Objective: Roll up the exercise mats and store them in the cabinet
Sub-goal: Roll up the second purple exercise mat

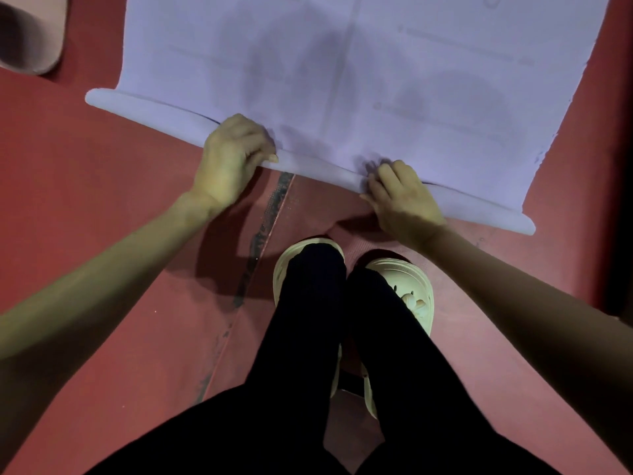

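Lilac exercise mat (359, 80): thin, matte foam sheet with faint printed lines, spread flat on red textured floor (102, 234), its near edge wound into a slim, smooth tube running diagonally. Left hand (233, 159) and right hand (400, 197): fingers curled over the tube, both gripping it. Adjacent: pale chunky clogs (407, 293), black trousers, pink rounded item (30, 36) at upper left.

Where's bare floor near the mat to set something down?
Bare red floor lies left of the left hand, below the mat roll. Between the hands it is crowded by the feet. A pink mat fills the far-left corner.
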`<state>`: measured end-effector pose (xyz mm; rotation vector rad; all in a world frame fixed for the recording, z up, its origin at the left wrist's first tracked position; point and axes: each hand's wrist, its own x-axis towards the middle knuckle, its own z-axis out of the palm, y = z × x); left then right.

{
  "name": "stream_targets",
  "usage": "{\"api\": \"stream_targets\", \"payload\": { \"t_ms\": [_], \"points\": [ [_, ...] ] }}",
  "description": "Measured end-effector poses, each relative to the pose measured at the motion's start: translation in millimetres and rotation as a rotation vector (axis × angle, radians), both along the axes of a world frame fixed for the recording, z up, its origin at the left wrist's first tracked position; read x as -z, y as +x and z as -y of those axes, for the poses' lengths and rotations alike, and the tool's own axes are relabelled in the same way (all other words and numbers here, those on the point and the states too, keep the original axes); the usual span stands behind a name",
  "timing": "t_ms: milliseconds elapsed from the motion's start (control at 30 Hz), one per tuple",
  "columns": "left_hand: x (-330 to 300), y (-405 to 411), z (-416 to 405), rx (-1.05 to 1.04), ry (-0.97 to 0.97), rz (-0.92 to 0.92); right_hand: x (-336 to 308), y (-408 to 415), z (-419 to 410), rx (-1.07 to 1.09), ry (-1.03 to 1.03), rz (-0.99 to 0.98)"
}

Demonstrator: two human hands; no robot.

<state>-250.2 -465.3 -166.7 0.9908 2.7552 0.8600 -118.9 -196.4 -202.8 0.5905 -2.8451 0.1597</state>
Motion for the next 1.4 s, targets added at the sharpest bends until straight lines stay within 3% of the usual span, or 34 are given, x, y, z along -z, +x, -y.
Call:
{"api": "stream_targets", "payload": {
  "t_ms": [133, 500, 667, 867, 1000, 1200, 1400],
  "points": [
    [5.9, 18.3, 6.3, 0.089, 0.029, -0.249, -1.6, -1.4, -3.9, 0.009, -0.035, -0.031],
    [9.2, -2.3, 5.0, 0.209, -0.054, -0.251, -7.6, -10.0, -15.0, -0.057, -0.215, 0.012],
    [4.4, -16.0, -1.8, 0.159, -0.040, -0.090, -8.7, -12.9, -20.0, -0.046, -0.248, 0.046],
    [-5.9, -33.8, -7.6, 0.078, -0.007, 0.259, -8.6, -9.5, -13.0, 0.043, -0.149, -0.037],
    [-4.4, -35.2, -12.0, -0.013, 0.073, 0.337, -1.3, -9.2, -8.0, 0.160, -0.122, -0.096],
    [0.9, -11.3, -14.5, -0.088, 0.020, 0.032, 1.0, -16.6, -10.3, 0.166, -0.035, -0.131],
    [11.0, -9.7, -2.8, 0.106, -0.027, -0.168, 2.5, -24.0, -14.9, 0.142, -0.090, -0.070]
  ]
}}
